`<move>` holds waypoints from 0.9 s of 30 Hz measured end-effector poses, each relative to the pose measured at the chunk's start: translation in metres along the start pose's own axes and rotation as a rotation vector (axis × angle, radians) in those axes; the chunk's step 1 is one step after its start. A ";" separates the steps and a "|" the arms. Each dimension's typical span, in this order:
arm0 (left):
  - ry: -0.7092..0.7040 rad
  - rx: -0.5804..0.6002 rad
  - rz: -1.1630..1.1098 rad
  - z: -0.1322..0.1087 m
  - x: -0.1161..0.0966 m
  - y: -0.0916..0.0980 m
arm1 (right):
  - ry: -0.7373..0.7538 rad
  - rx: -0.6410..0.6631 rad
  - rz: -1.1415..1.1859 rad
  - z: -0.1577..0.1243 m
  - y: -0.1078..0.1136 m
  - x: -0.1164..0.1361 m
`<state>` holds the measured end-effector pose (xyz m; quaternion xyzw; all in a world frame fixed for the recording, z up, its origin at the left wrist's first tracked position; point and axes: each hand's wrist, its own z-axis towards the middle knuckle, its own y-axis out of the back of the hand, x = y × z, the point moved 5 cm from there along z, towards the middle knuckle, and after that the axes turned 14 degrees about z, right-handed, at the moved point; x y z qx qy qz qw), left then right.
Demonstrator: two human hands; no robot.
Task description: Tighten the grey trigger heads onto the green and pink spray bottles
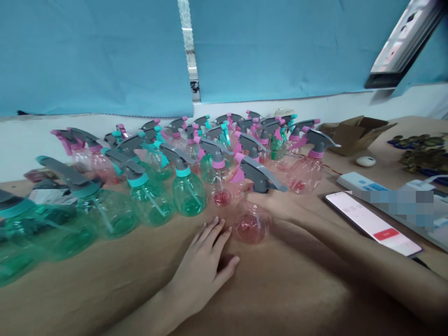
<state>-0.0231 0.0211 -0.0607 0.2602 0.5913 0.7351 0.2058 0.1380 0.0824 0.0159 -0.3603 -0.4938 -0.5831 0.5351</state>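
A clear pink spray bottle (251,228) with a grey and pink trigger head (257,175) stands upright on the brown tabletop. My right hand (271,201) is wrapped round its neck, just under the head; the head hides part of the fingers. Palm down on the table, my left hand (202,263) lies open with nothing in it, its fingertips just left of that bottle's base. Right behind stand another pink spray bottle (220,186) and a green spray bottle (189,193) with a turquoise collar.
Several more green and pink spray bottles, such as a large green one (108,210), crowd the table's left and back. To the right are a phone (373,224), a power strip (367,184), a white mouse-shaped object (366,161) and a cardboard box (346,135). Blue sheeting (280,51) covers the wall.
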 end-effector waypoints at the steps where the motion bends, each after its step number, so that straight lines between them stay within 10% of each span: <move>1: -0.002 0.000 0.001 0.000 0.000 0.000 | -0.008 0.006 0.009 -0.001 0.000 0.002; 27: 0.003 -0.015 0.014 0.001 0.000 -0.003 | -0.047 0.003 -0.004 -0.002 0.005 -0.008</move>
